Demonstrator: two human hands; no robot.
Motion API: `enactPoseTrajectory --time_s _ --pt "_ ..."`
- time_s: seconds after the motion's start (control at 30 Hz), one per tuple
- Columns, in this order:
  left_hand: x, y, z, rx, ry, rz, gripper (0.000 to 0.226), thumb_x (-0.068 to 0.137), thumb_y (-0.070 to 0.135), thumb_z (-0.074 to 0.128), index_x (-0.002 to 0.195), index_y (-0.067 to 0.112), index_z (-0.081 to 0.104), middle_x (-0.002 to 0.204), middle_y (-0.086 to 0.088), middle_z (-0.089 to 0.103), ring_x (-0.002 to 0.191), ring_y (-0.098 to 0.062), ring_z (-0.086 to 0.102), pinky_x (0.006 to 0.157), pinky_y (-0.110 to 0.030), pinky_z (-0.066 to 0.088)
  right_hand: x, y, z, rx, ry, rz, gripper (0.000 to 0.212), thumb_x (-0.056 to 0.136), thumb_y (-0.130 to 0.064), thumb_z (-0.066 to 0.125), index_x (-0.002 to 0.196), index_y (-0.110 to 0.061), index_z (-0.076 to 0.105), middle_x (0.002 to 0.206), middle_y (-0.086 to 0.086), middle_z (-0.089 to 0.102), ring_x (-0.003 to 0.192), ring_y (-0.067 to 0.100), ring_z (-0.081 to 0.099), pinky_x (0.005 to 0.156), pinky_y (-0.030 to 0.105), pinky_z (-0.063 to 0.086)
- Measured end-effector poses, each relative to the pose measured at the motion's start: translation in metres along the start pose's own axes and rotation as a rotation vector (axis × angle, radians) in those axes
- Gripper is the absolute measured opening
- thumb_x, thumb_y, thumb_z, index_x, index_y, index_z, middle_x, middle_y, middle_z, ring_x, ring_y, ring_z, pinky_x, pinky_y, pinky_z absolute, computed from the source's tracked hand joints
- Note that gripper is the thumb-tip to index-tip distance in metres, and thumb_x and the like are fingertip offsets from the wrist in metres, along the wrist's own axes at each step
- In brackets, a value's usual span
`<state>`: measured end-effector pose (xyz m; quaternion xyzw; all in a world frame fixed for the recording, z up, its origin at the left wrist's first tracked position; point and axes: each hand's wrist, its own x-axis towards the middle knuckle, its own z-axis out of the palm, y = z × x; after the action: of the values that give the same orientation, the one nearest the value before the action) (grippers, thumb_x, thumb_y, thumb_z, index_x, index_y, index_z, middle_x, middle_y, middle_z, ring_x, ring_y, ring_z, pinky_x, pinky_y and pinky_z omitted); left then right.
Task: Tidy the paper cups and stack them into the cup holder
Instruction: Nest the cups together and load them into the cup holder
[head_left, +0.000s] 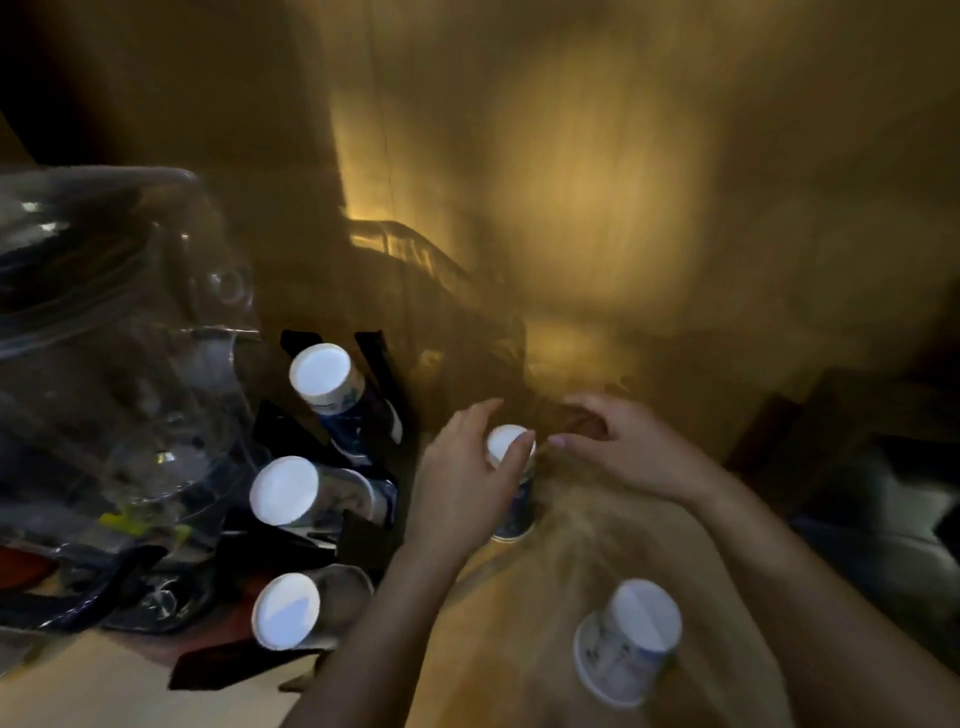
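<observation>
Paper cups stand upside down on the dim wooden counter (519, 649): the nearest cup (631, 642) sits alone, nearer than the centre cup (511, 483). The left hand (467, 473) has its grip closed around that centre cup's base; the right hand (618, 447) hovers just beside it, grip open. Left of it, three inverted cups (284, 491) sit in a dark holder (374, 364)

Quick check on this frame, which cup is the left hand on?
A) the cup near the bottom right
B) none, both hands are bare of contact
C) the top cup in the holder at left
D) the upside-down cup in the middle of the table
D: the left hand wraps the upside-down middle cup, fingers over its white base, while the right hand hovers beside it.
</observation>
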<state>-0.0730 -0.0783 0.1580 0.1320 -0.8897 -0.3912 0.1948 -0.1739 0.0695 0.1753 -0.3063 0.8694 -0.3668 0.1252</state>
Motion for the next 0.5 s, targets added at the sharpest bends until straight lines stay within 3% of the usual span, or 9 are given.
enactPoseTrajectory --time_s 0.1,0.13,0.23,0.37,0.43,0.5 --pt "-0.016 -0.007 0.035 -0.132 -0.122 -0.053 0.043 0.086 0.039 0.060 0.125 0.022 0.055 0.123 0.007 0.059 0.106 -0.004 0.052 0.079 0.000 0.036 -0.042 0.034 0.005 0.051 0.058 0.132 0.046 0.081 -0.039 0.064 0.123 -0.025 0.050 0.097 -0.011 0.059 0.083 0.000 0.055 0.069 0.017 0.043" --pt "-0.021 -0.010 0.046 -0.158 -0.161 -0.073 0.041 0.086 0.038 0.060 0.124 0.022 0.056 0.121 0.009 0.059 0.107 -0.004 0.053 0.079 0.000 0.037 -0.054 0.044 0.009 0.065 0.062 0.176 0.048 0.080 -0.042 0.062 0.124 -0.027 0.049 0.099 -0.011 0.058 0.085 -0.001 0.054 0.069 0.018 0.043" --pt "-0.036 -0.020 0.078 -0.246 -0.288 -0.178 0.041 0.088 0.040 0.057 0.125 0.023 0.054 0.126 0.005 0.061 0.113 -0.010 0.056 0.092 -0.028 0.047 -0.086 0.074 0.024 0.057 0.064 0.289 0.058 0.078 -0.046 0.062 0.130 -0.029 0.042 0.117 -0.005 0.054 0.096 0.005 0.052 0.077 0.024 0.044" --pt "-0.059 -0.034 0.115 -0.275 -0.403 -0.255 0.035 0.095 0.032 0.047 0.128 0.021 0.051 0.133 0.000 0.056 0.110 -0.006 0.049 0.091 -0.024 0.037 -0.120 0.102 0.056 0.129 0.019 0.396 0.081 0.072 -0.046 0.069 0.139 -0.029 0.026 0.143 -0.003 0.037 0.123 0.013 0.040 0.095 0.028 0.037" --pt "-0.072 -0.041 0.131 -0.274 -0.469 -0.335 0.033 0.098 0.024 0.041 0.129 0.014 0.051 0.137 -0.007 0.053 0.115 -0.013 0.049 0.094 -0.023 0.036 -0.134 0.109 0.073 0.189 0.039 0.421 0.088 0.070 -0.041 0.073 0.141 -0.026 0.023 0.146 -0.002 0.033 0.127 0.013 0.036 0.099 0.025 0.032" --pt "-0.087 -0.049 0.139 -0.270 -0.533 -0.400 0.030 0.099 0.017 0.039 0.122 0.008 0.055 0.132 -0.012 0.056 0.111 -0.019 0.053 0.087 -0.010 0.040 -0.144 0.112 0.088 0.316 0.054 0.395 0.086 0.066 -0.035 0.078 0.137 -0.029 0.030 0.143 -0.004 0.038 0.126 0.010 0.039 0.101 0.023 0.033"
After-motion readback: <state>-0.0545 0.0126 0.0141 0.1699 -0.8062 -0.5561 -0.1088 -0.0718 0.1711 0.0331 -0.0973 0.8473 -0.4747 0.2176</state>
